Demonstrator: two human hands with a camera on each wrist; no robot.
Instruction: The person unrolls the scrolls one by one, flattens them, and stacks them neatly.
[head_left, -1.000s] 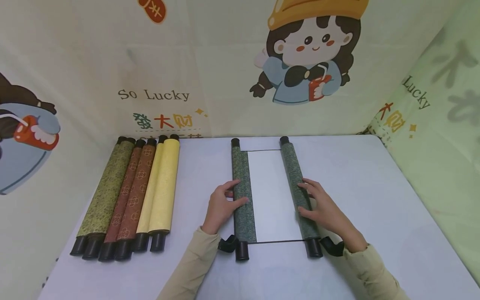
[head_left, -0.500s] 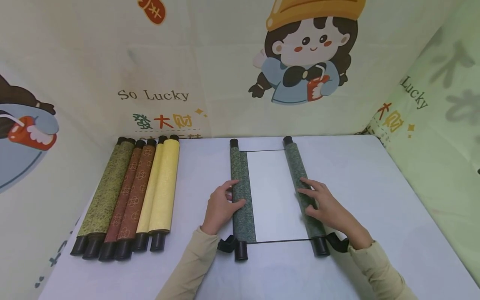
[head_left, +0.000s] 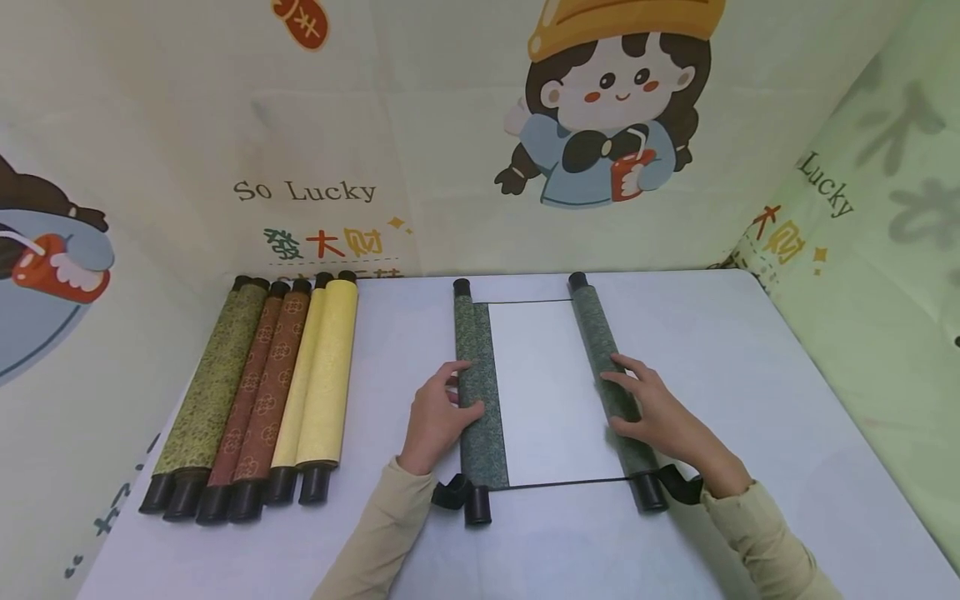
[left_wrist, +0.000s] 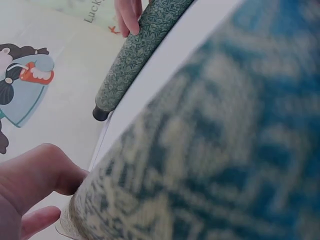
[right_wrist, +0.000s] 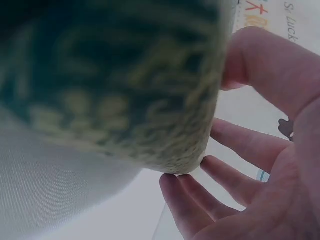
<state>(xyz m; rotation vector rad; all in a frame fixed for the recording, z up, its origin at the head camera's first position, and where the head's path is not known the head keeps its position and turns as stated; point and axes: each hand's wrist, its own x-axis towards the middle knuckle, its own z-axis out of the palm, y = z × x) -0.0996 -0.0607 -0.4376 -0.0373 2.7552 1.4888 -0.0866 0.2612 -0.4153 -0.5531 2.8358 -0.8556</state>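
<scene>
A green patterned hanging scroll (head_left: 483,392) lies partly unrolled on the table, with a white blank sheet (head_left: 551,383) showing between its two rolled ends. My left hand (head_left: 435,417) grips the left roll, thumb on its right side and fingers round its left. The right roll (head_left: 600,342), tilted with its near end to the right, is held by my right hand (head_left: 656,412) between thumb and fingers. In the right wrist view the fingertips (right_wrist: 172,187) touch the underside of that roll. Black knobs cap both rolls.
To the left lie several rolled scrolls side by side: olive ones (head_left: 213,383), reddish-brown ones (head_left: 273,383) and yellow ones (head_left: 330,375). A white table (head_left: 750,375) bears them, with a printed cloth backdrop (head_left: 442,167) behind and at the sides.
My right hand has moved right with the right roll, turning it more slanted and widening the white sheet between the rolls. The left hand and left roll have shifted slightly left.
</scene>
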